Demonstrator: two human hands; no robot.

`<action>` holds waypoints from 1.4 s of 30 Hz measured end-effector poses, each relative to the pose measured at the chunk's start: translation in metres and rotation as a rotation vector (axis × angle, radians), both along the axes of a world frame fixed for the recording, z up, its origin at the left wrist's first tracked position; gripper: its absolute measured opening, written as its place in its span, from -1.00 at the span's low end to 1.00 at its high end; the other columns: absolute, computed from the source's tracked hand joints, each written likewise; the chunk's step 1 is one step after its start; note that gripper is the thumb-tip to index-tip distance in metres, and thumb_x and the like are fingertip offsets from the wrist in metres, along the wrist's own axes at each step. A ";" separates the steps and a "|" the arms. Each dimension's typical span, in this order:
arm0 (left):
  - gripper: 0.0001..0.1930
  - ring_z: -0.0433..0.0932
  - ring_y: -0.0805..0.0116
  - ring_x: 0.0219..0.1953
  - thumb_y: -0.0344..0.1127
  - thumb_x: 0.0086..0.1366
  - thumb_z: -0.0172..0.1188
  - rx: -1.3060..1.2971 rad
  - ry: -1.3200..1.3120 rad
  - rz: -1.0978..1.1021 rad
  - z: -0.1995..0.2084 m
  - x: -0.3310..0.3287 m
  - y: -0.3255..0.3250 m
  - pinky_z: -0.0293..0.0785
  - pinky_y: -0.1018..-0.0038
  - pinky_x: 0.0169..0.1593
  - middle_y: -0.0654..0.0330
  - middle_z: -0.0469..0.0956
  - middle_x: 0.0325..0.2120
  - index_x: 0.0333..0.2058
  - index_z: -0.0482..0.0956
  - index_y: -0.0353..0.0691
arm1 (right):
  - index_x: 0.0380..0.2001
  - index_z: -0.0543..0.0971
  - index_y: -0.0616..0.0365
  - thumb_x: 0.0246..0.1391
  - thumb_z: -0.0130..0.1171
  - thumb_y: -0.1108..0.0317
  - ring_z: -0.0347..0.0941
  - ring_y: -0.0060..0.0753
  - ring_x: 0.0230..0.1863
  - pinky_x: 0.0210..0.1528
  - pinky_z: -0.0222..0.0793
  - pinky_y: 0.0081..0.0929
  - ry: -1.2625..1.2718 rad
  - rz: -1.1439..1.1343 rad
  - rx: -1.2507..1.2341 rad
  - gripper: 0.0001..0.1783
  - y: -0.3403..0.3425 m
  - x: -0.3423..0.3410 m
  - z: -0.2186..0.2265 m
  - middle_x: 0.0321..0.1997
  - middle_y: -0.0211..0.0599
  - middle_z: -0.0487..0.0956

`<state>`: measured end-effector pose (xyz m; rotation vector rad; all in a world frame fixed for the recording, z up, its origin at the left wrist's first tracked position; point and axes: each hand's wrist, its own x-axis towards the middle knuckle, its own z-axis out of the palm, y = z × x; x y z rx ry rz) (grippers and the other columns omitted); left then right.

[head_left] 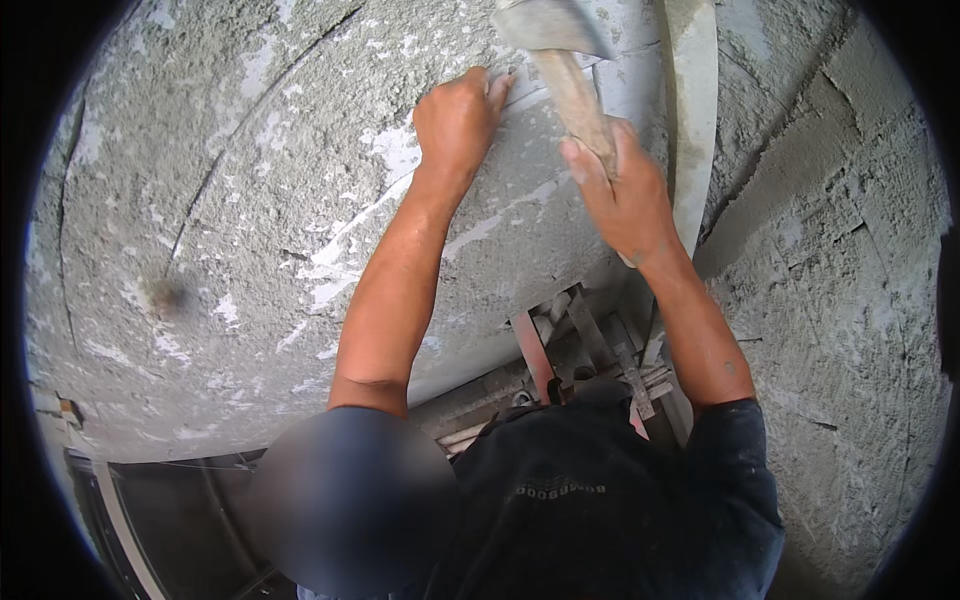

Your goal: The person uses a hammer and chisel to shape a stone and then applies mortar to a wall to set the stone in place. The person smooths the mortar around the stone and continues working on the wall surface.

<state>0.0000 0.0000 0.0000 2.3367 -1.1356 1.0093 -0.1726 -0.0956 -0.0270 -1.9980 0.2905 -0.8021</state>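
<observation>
Pale light washes the rough grey wall facing me, dimming below its lower edge. The tool head is motion-blurred, a blot toward the wall's left edge looks fuzzy, and outer lines bow.

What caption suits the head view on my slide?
Right hand gripping a wooden-handled, broad-headed tool, left hand curled nearby, both over a rough, white-flecked grey surface.

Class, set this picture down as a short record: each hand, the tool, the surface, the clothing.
Left hand: fingers curled, at the surface; anything pinched is unclear
Right hand: gripping the tool
Tool: wooden handle, greyish head, motion-blurred
Surface: rough grey, white patches
Clothing: dark short-sleeved shirt
</observation>
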 end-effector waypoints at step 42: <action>-0.34 -0.06 0.12 0.34 -0.06 0.12 0.20 0.238 -0.023 0.110 -0.131 -0.024 0.135 -0.31 -0.10 0.27 0.03 0.05 0.27 0.15 0.25 -0.21 | -0.22 0.42 0.31 0.11 0.13 0.20 0.51 -0.20 -0.39 -0.33 0.37 -0.36 0.361 -0.120 -0.175 -0.64 -0.013 0.010 -0.030 -0.44 -0.06 0.54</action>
